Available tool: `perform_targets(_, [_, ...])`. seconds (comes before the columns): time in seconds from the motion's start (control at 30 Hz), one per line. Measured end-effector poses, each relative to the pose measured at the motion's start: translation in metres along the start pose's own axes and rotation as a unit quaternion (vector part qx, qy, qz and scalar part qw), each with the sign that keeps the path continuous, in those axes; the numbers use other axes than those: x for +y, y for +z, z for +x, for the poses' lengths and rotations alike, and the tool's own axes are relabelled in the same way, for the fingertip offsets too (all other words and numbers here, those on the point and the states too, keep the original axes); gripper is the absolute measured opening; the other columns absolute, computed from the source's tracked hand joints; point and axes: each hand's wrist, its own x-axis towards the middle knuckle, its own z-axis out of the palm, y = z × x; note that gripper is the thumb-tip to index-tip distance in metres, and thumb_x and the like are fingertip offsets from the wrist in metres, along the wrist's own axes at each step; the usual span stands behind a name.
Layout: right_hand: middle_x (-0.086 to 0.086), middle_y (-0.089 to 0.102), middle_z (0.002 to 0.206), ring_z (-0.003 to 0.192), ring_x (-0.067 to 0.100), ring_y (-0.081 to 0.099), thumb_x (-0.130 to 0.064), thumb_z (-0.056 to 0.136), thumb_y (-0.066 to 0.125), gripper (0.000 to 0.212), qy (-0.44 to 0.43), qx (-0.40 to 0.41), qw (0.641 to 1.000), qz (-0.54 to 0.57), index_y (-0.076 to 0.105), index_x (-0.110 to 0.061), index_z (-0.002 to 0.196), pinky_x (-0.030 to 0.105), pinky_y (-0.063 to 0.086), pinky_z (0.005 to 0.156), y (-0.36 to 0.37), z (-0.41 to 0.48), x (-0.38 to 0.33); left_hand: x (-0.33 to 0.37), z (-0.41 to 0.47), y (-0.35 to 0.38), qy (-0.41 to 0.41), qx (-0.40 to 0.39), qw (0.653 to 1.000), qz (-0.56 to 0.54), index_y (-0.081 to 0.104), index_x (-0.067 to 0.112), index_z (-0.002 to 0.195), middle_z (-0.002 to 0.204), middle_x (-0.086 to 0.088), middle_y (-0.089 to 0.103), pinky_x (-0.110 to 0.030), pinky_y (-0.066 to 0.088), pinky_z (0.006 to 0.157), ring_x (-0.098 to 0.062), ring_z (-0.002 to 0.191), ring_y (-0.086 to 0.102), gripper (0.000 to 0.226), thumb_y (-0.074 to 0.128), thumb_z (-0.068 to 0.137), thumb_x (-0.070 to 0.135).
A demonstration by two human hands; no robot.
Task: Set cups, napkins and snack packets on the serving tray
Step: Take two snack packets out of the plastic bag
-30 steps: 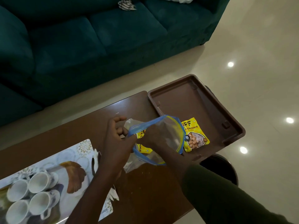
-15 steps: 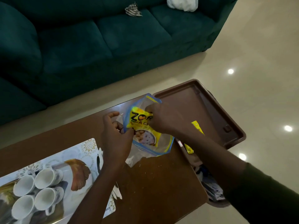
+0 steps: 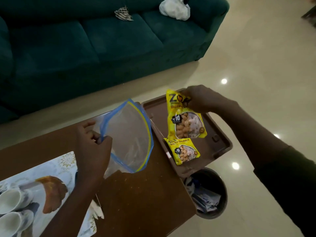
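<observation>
A brown serving tray rests at the right end of the wooden table. One yellow snack packet lies flat in the tray's near part. My right hand grips the top of a second yellow snack packet, which hangs above the tray. My left hand pinches the rim of a clear zip bag with a blue edge, held open over the table beside the tray. White cups stand at the far left on a printed placemat.
A dark green sofa runs along the far side, with a white bag and a striped cloth on it. A round waste bin stands on the tiled floor under the table's right corner.
My right hand has pulled the second yellow packet out of the zip bag and carried it right, over the tray. The left hand still holds the bag, which now looks empty.
</observation>
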Motion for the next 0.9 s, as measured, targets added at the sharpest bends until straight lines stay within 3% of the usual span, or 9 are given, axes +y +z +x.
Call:
perform_targets(0.13, [0.009, 0.055, 0.129, 0.122, 0.028, 0.054, -0.019, 0.089, 0.053, 0.030, 0.019, -0.105, 0.983, -0.151, 0.061, -0.025, 0.117, 0.042, 0.041, 0.098, 0.062, 0.017, 0.042, -0.002, -0.003, 0.008, 0.014, -0.012, 1.000, 0.013, 0.042, 0.030, 0.115, 0.074, -0.002, 0.055, -0.031, 0.046, 0.062, -0.018, 0.067, 0.057, 0.048, 0.064, 0.082, 0.004])
perform_targets(0.23, [0.003, 0.055, 0.130, 0.127, 0.024, 0.050, -0.017, 0.088, 0.052, 0.034, 0.044, -0.143, 0.975, -0.164, 0.061, -0.028, 0.119, 0.043, 0.038, 0.104, 0.098, 0.022, 0.072, -0.007, -0.002, 0.012, 0.008, -0.009, 1.000, 0.020, 0.044, 0.028, 0.118, 0.074, 0.000, 0.055, -0.025, 0.044, 0.058, -0.013, 0.065, 0.056, 0.049, 0.065, 0.081, 0.005])
perform_targets(0.43, [0.004, 0.057, 0.124, 0.122, 0.026, 0.054, -0.015, 0.088, 0.048, 0.035, 0.059, -0.117, 0.977, -0.166, 0.063, -0.026, 0.117, 0.041, 0.041, 0.101, 0.140, 0.029, 0.110, -0.015, 0.005, 0.016, -0.005, -0.021, 0.999, 0.031, 0.046, 0.023, 0.123, 0.080, 0.000, 0.058, -0.042, 0.053, 0.070, -0.021, 0.075, 0.062, 0.051, 0.066, 0.080, 0.004])
perform_targets(0.63, [0.004, 0.058, 0.124, 0.122, 0.024, 0.052, -0.019, 0.089, 0.048, 0.035, 0.035, -0.082, 0.980, -0.176, 0.065, -0.026, 0.118, 0.037, 0.038, 0.104, 0.174, 0.035, 0.126, -0.017, 0.015, 0.025, 0.010, -0.010, 1.000, 0.021, 0.042, 0.034, 0.114, 0.078, 0.011, 0.054, -0.025, 0.047, 0.059, -0.004, 0.068, 0.058, 0.051, 0.066, 0.081, 0.002])
perform_targets(0.73, [0.006, 0.055, 0.128, 0.124, 0.026, 0.050, -0.019, 0.090, 0.046, 0.036, 0.045, -0.100, 0.978, -0.178, 0.062, -0.025, 0.122, 0.040, 0.036, 0.107, 0.185, 0.039, 0.130, -0.016, 0.017, 0.029, 0.014, -0.014, 1.000, 0.016, 0.042, 0.034, 0.112, 0.078, 0.011, 0.054, -0.026, 0.048, 0.061, 0.004, 0.065, 0.059, 0.050, 0.065, 0.081, 0.002])
perform_targets(0.9, [0.009, 0.048, 0.139, 0.130, 0.030, 0.045, -0.017, 0.089, 0.048, 0.045, 0.064, -0.108, 0.984, -0.125, 0.050, -0.026, 0.134, 0.043, 0.034, 0.108, 0.201, 0.042, 0.133, -0.015, 0.017, 0.035, 0.004, -0.020, 1.000, 0.009, 0.045, 0.033, 0.112, 0.080, 0.007, 0.057, -0.038, 0.054, 0.071, -0.009, 0.075, 0.062, 0.049, 0.065, 0.080, 0.002])
